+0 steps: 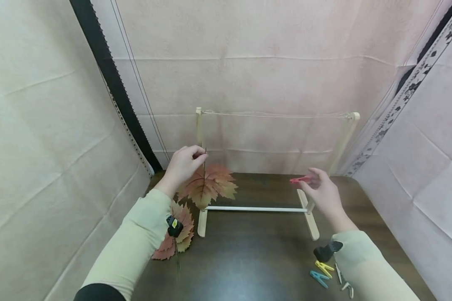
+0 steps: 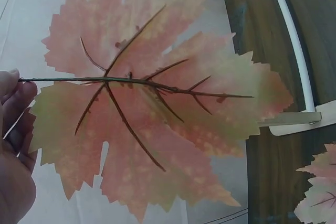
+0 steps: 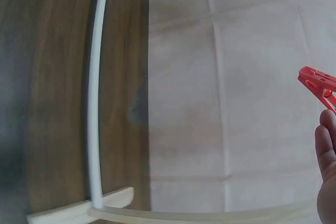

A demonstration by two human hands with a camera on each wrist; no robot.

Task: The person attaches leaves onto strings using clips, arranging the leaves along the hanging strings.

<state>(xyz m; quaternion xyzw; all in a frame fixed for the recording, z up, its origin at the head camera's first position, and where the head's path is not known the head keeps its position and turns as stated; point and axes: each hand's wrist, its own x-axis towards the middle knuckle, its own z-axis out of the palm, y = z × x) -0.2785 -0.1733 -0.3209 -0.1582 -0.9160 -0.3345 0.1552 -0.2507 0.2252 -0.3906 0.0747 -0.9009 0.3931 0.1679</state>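
Observation:
My left hand [image 1: 187, 164] pinches the stem of an orange-red artificial maple leaf [image 1: 209, 184], which hangs blade down in front of the left post of a wooden frame. The left wrist view shows the brown veins of this leaf [image 2: 152, 85] and its thin stem running to my fingertips [image 2: 10, 80]. On the right, my right hand [image 1: 321, 193] holds a red clothespin [image 1: 300, 179] between thumb and fingers, off the right post [image 1: 342, 142]. The same red clothespin [image 3: 318, 83] shows at the right edge of the right wrist view. A string [image 1: 275, 115] spans the two posts at the top.
More leaves [image 1: 184, 228] lie on the table under my left forearm. A yellow clothespin [image 1: 324, 269], a blue clothespin [image 1: 319, 278] and several small pale clips [image 1: 347, 287] lie by my right forearm. A white rod [image 1: 256, 208] joins the frame's feet. Pale cloth walls [image 1: 278, 83] surround the table.

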